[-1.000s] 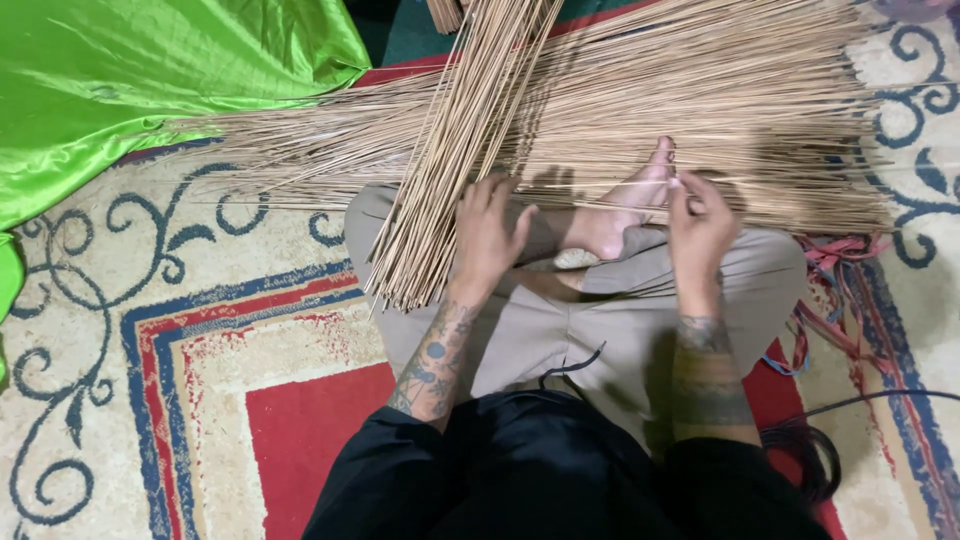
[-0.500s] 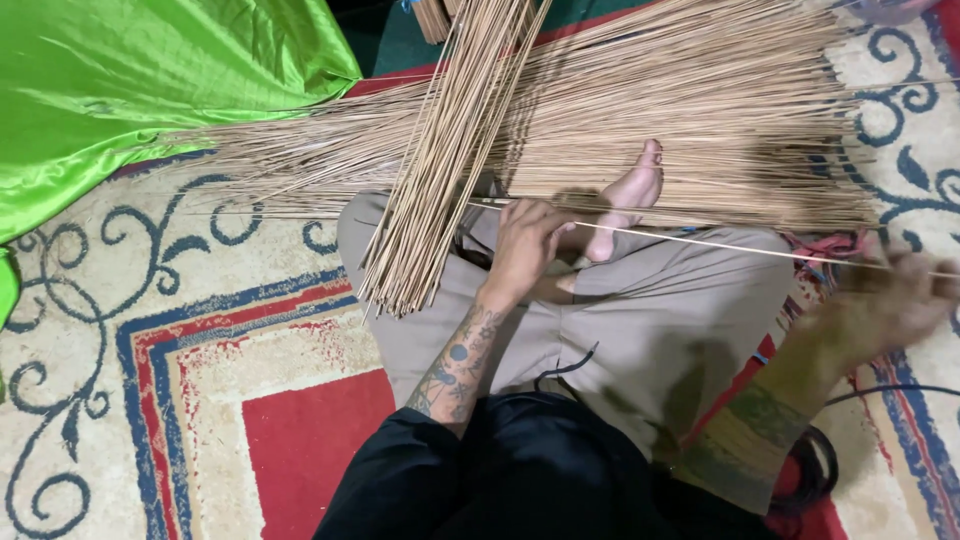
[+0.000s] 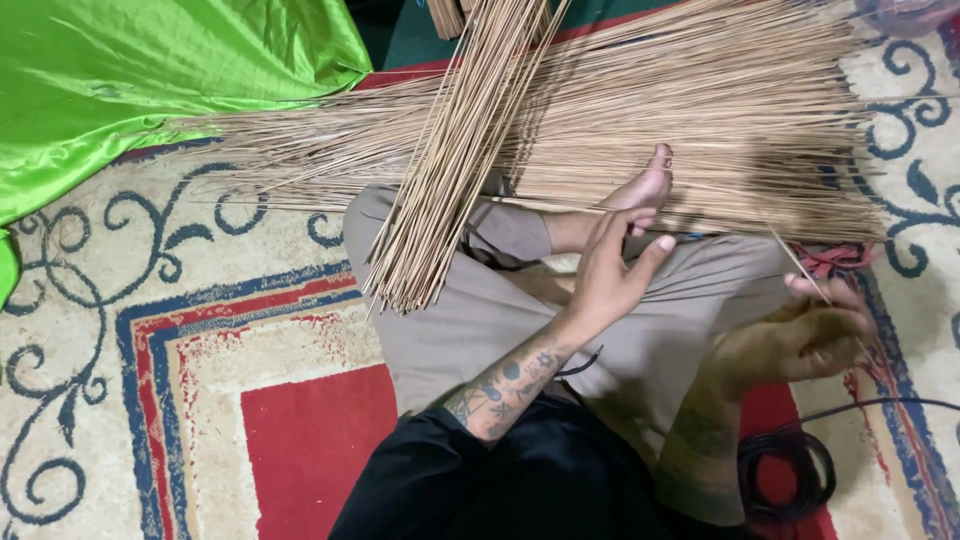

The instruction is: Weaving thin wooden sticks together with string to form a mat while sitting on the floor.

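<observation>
In the head view, a person sits cross-legged on a patterned carpet (image 3: 200, 330), seen from above. The left hand (image 3: 615, 265), at the centre of the frame, is spread open with the fingers loosely apart and grips nothing; it hovers just beside the bare foot (image 3: 645, 190) and above the lap. The tattooed forearm runs down from it toward the lower middle.

The right hand (image 3: 810, 330), at the right of the frame, is closed on a single thin stick (image 3: 795, 262), pinched near its lower end. The stick rises up and to the left from the fingers, toward the wide spread of sticks.

That wide layer of thin tan sticks (image 3: 720, 120) lies across the upper half of the frame, fanned from left to right on the floor beyond the knees. A tighter bundle of sticks (image 3: 450, 170) crosses over it, slanting from the top centre down to the person's knee at middle left.

A bright green cloth (image 3: 150, 80) fills the upper left. A coil of black cable (image 3: 785, 480) lies at the lower right, on the carpet beside the right forearm.
</observation>
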